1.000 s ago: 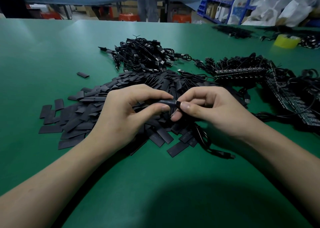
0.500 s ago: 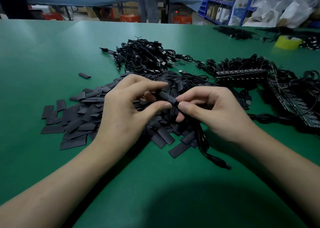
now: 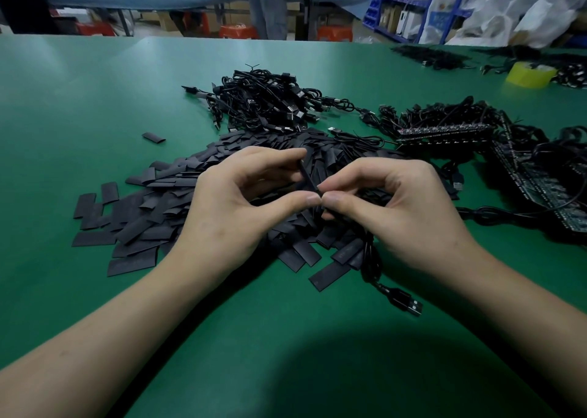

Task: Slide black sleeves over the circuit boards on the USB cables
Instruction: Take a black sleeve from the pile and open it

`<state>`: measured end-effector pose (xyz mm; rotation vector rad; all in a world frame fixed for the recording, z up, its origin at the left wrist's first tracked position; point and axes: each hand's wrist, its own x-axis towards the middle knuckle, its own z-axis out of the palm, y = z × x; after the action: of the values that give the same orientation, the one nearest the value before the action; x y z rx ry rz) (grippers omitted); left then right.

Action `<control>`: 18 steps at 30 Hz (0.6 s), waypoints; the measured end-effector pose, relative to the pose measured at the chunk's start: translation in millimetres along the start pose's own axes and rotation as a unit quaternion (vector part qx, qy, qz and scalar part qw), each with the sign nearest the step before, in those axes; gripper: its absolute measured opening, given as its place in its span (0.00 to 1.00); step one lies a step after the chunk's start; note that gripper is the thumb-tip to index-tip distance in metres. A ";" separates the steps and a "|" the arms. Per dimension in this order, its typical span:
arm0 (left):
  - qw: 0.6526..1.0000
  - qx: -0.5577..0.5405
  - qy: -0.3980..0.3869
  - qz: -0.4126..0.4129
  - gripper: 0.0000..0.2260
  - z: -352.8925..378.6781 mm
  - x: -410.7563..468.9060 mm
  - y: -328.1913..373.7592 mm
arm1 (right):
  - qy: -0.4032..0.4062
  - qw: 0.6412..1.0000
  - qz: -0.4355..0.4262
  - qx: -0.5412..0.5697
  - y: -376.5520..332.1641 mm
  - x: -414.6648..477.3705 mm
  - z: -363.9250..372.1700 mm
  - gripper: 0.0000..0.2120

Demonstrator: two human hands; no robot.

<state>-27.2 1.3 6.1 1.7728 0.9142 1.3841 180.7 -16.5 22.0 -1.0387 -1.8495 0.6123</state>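
Loose sleeves (image 3: 143, 220) are piled on the worktop (image 3: 79, 100), left to centre. One black sleeve (image 3: 306, 176) is pinched in the left hand (image 3: 228, 214) grip above the pile. At its near end the USB cable (image 3: 370, 259) is pinched in the right hand (image 3: 400, 214) grip; the plug (image 3: 408, 305) is laid near-right. Far right, circuit boards (image 3: 444, 130) are heaped.

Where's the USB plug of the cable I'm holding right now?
Head view, right of centre: the USB plug ends the cable trailing below the right hand, just nearer than the pile of black sleeves.
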 end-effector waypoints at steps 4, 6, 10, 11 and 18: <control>1.000 -0.016 -0.024 0.004 0.26 -0.5 0.4 0.9 | -0.002 1.000 -0.006 -0.005 -0.5 1.3 -1.4 0.02; 0.999 -0.009 -0.037 0.014 0.26 -0.2 -0.5 1.9 | -0.003 1.000 -0.014 -0.013 -0.9 2.0 -2.2 0.03; 0.999 0.010 -0.040 0.024 0.25 -0.9 -0.1 1.6 | -0.004 1.000 -0.010 -0.006 -1.0 2.3 -3.6 0.03; 0.999 0.012 -0.039 0.025 0.24 -1.2 0.3 1.1 | -0.005 1.000 -0.013 -0.011 -1.1 2.4 -4.1 0.04; 0.997 0.037 -0.040 0.046 0.24 -2.6 0.5 2.7 | 0.008 0.990 -0.078 -0.114 -5.0 0.0 -6.5 0.03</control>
<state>-29.4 0.6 9.1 1.9330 0.8598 1.3420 184.4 -19.2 28.8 -1.0282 -1.9978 0.3032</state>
